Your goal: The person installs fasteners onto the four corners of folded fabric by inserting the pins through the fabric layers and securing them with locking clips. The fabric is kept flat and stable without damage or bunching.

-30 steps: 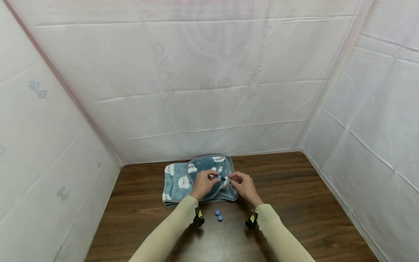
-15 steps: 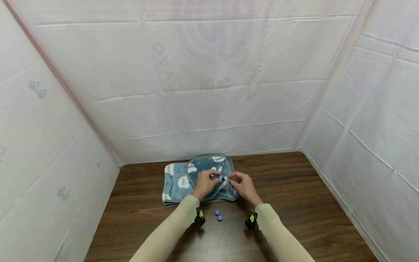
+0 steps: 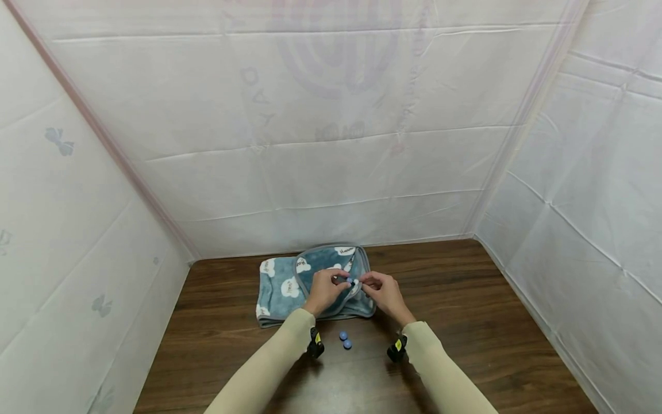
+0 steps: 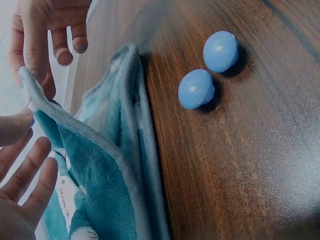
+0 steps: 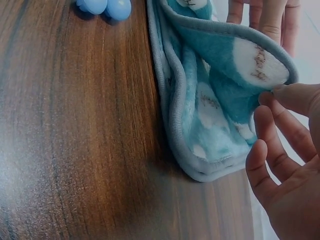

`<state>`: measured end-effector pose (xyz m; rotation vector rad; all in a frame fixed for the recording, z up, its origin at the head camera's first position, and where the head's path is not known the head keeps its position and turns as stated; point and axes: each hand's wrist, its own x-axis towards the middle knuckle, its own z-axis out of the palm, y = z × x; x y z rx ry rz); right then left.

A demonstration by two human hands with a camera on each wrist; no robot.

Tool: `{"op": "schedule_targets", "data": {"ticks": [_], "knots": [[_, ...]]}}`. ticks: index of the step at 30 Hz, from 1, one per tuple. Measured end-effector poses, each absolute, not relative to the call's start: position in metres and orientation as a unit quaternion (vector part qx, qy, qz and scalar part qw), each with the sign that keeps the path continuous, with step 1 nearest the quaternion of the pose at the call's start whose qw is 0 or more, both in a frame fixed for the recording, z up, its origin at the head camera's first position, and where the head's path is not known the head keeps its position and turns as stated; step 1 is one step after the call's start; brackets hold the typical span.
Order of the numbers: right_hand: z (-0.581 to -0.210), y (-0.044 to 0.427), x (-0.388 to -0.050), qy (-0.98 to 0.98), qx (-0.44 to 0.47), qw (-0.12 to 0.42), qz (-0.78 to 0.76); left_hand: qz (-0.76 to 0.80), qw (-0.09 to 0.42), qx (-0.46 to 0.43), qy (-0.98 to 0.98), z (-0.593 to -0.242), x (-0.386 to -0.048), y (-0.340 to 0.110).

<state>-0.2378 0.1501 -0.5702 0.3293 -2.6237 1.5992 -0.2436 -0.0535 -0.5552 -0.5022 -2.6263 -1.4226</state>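
Note:
A blue-teal fleece blanket with white lettered cloud patches and grey edging lies folded, one layer lifted at its right part. My left hand pinches a small blue round-capped piece at the lifted edge, mostly hidden by the thumb. A thin pin-like line shows above that thumb in the left wrist view. Opposite it, my right hand pinches the lifted blanket border between thumb and index finger; its other fingers are loosely bent. Two blue dome-topped blanket clips sit side by side on the table, nearer me than the blanket.
The brown wood-grain table reaches back to a white fabric wall. More white sheeting stands on the left and right. Black wrist cameras sit beneath both forearms.
My left fingers have moved slightly right with the blue piece, closer to my right fingertips. The right hand, the blanket and the two clips on the table stay practically where they were.

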Motion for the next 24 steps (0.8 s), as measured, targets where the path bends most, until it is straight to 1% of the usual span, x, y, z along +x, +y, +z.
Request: {"op": "schedule_targets", "data": {"ticks": [17,24], "knots": [[-0.5693,0.1502,-0.2379,-0.852,0.112,0.024,0.511,-0.452,0.069,-0.19,-0.869,-0.5572,-0.2476,-0.0502],[-0.5686,0.1494,-0.2373,-0.849,0.098,0.015,0.519,-0.457,0.07,-0.199,-0.864,-0.5565,-0.2479,-0.0489]]}}
